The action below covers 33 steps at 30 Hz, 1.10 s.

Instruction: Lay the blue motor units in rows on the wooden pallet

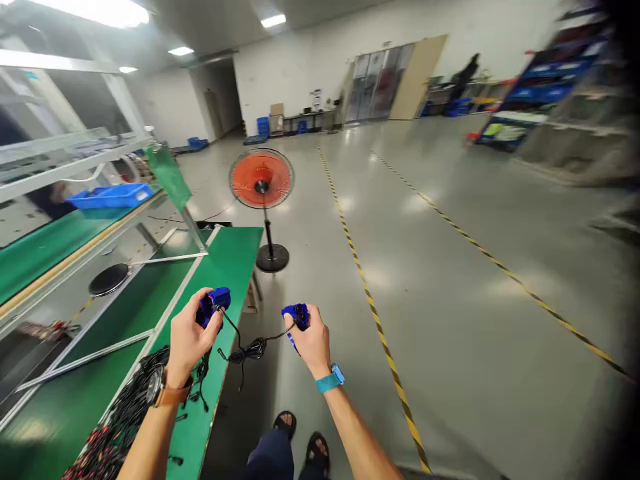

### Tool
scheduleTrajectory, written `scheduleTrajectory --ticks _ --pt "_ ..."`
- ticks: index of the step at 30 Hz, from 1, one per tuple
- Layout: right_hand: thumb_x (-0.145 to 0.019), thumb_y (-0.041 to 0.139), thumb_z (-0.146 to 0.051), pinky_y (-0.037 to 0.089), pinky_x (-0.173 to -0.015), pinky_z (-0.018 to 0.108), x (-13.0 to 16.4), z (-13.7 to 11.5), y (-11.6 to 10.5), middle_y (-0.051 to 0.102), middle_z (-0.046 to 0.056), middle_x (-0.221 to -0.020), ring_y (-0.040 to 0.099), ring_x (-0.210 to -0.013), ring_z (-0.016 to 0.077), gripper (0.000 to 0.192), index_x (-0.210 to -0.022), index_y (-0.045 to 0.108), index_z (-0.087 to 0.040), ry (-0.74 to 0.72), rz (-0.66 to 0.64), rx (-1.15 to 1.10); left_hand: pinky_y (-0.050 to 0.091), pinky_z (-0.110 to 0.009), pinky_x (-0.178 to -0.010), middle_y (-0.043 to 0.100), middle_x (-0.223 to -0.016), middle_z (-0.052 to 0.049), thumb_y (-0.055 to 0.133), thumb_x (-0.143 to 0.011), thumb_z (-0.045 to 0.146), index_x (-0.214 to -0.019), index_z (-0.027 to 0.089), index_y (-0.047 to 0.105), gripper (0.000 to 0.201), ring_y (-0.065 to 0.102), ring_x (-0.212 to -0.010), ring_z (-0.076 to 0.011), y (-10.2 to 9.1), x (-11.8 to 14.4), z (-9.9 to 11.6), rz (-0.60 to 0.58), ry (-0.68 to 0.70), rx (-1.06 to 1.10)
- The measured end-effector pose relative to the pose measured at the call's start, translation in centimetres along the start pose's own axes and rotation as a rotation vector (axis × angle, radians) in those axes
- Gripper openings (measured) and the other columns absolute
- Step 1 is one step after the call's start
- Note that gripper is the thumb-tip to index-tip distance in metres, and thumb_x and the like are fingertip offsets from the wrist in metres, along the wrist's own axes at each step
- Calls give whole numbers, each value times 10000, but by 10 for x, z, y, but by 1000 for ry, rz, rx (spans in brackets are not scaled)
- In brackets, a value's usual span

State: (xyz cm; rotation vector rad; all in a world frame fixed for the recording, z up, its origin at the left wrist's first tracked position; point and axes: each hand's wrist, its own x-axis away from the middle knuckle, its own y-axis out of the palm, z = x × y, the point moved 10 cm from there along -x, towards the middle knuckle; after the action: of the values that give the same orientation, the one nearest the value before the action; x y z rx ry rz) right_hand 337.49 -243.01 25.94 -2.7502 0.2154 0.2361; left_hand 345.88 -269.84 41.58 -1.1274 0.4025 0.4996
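Observation:
My left hand (193, 330) is closed round a blue plastic piece (220, 298), held above the edge of a green-topped table. Another blue plastic piece (289, 311), with a dark round opening, is gripped in my right hand (313, 340) over the floor. A bundled black cable (255, 349) hangs between the hands, its ends running up to both blue pieces; a loose connector dangles beside the bundle. What exactly the blue pieces are, I cannot tell. Below my left forearm lies a heap of black cables (127, 400) with red ends.
The green table (235, 247) runs along my left. A pedestal fan (263, 180) with an orange centre stands past its far end. A blue tray (113, 196) sits on the workbench at left. Yellow-black tape (367, 293) marks the floor; a shelf rack (545, 80) stands far right.

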Motion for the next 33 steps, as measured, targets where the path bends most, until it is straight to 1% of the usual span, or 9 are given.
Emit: scheduleTrajectory --ticks 4,8,11,14,17,20,24,28,33 --pt "-806 662 -567 482 -624 295 12 11 -89 686 12 -788 634 -691 196 409 -1014 574 -226 83 249 -8 513 -233 -721 712 -1011 -30 605 -861 367 -1224 196 576 402 656 -772 -138 41 -28 92 -203 282 283" --pt "-818 678 -500 520 -703 317 67 12 -194 693 21 -860 632 -745 186 366 -1028 571 -221 151 567 -13 550 -253 -749 726 -1038 -50 587 -845 358 -1205 196 576 395 692 -807 -163 76 -25 191 -366 640 551" --pt "-841 676 -436 537 -760 330 130 -10 -266 693 20 -911 646 -811 186 299 -1022 559 -229 110 810 -10 565 -272 -737 733 -1053 -33 600 -839 398 -1209 250 582 399 706 -801 -179 86 -9 259 -416 898 716" --pt "-839 694 -409 541 -764 329 210 -40 -335 681 12 -913 644 -814 182 313 -1046 537 -235 72 1082 95 565 -309 -673 735 -1025 3 607 -818 509 -1207 319 596 433 704 -766 -202 95 9 328 -420 1059 826" --pt "-824 713 -414 525 -723 306 303 -71 -390 657 5 -892 624 -787 171 359 -1069 526 -229 86 1317 290 560 -340 -652 728 -1024 40 571 -795 603 -1203 364 605 474 702 -757 -215 92 49 408 -445 1205 935" --pt "-819 717 -443 508 -697 290 399 -100 -426 645 3 -875 607 -760 160 390 -1071 526 -215 154 1487 462 562 -316 -688 721 -1031 44 572 -808 571 -1205 342 612 460 689 -735 -185 60 114 483 -540 1413 1099" --pt "-803 727 -493 493 -649 272 518 -125 -457 654 7 -861 596 -723 155 453 -1089 531 -200 308 1610 646 535 -257 -671 729 -926 43 630 -832 404 -1243 292 598 427 619 -610 -120 -2 225 557 -753 1702 1254" --pt "-775 725 -550 476 -622 262 646 -124 -485 655 7 -816 593 -695 157 492 -1075 565 -193 553 1660 840 531 -304 -781 732 -1040 4 606 -817 282 -1220 258 595 405 670 -794 -162 -57 362 599 -916 1905 1281" --pt "-742 677 -639 493 -638 295 819 -104 -521 694 38 -817 642 -705 198 545 -1056 607 -199 868 1747 958 516 -330 -769 732 -997 7 616 -815 296 -1157 286 608 341 684 -867 -208 -105 553 632 -1098 2025 1162"
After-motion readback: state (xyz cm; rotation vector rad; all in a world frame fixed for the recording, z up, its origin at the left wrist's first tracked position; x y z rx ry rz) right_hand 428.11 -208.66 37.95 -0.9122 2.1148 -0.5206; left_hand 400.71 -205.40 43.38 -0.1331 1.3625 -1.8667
